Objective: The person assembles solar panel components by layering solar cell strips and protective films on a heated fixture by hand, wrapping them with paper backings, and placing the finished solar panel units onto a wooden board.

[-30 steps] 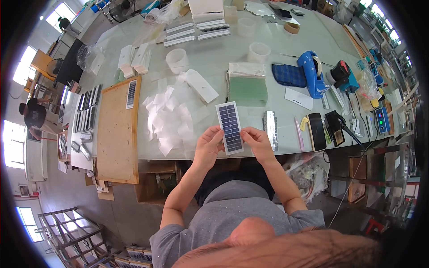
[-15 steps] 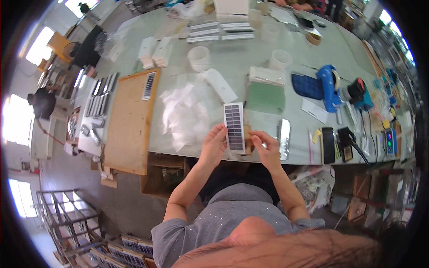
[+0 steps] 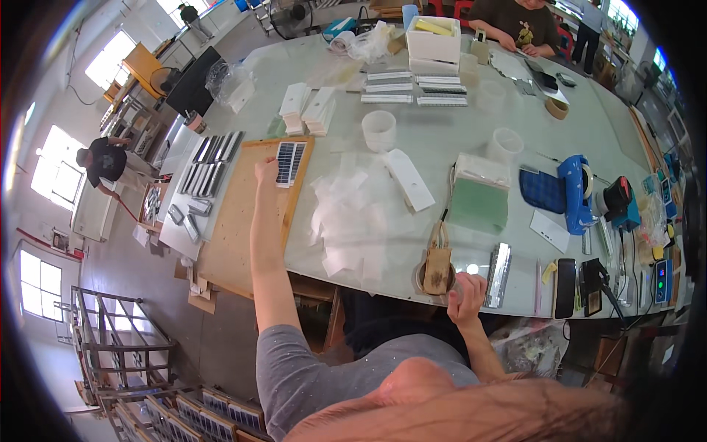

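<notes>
My left hand reaches far out over a tan wooden board. Its fingers are closed at the left edge of a small solar panel with dark cells and a white border. A second small solar panel lies right beside it near the board's far right corner. By the table's front edge, my right hand is curled closed; what its fingers hold, if anything, is hidden. Just left of it lies a worn brown block with a cord loop, resting over a dark ring.
Translucent sheets are heaped mid-table, beside a white strip-shaped casing. A green pad, a metallic strip, a blue tape dispenser and a phone lie to the right. Metal pieces lie left. A person sits opposite.
My left hand has carried the solar panel from in front of me to the board, beside the other panel. My right hand has let go of it and dropped to the table edge.
</notes>
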Tool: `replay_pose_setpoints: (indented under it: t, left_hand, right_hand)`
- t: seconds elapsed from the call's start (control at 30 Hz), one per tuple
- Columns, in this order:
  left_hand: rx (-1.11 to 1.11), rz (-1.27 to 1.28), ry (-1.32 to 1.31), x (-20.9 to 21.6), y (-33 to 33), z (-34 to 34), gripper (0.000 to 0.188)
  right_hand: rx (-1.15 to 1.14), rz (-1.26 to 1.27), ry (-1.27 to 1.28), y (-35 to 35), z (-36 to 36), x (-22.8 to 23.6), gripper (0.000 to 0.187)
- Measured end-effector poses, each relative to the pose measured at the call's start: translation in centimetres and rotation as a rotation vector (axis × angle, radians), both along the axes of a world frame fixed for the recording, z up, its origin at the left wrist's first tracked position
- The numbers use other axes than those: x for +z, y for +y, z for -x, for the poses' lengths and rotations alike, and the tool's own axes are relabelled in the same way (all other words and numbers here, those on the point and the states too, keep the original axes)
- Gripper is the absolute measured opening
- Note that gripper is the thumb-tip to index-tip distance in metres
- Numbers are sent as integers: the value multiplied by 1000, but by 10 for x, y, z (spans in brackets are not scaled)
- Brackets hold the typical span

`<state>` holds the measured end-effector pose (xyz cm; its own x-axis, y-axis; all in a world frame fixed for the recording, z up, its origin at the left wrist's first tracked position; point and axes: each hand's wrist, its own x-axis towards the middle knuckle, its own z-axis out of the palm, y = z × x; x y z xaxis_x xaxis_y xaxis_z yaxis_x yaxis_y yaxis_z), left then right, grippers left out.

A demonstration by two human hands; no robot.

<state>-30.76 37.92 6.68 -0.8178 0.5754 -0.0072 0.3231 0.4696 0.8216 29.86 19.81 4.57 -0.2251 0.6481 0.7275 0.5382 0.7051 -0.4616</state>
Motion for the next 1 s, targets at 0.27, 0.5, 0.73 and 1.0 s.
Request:
replay_pose_setpoints:
  t: [0.27,0.5,0.73,1.0]
  left_hand:
    - [-16,341,224,-20,37,-32,29]
    - [-263,-82,579,13,-18,-99,29]
    - [-758,-134,509,69,-151,-286,15]
    - [-760,-151,545,62,-191,-322,20]
  right_hand:
    - [-17,47,0,-7,0,3,33]
    - [33,155,46,10,5,13,31]
    - [-104,170,-311,130,-8,61,22]
    - [215,397,-425,177,-50,69,23]
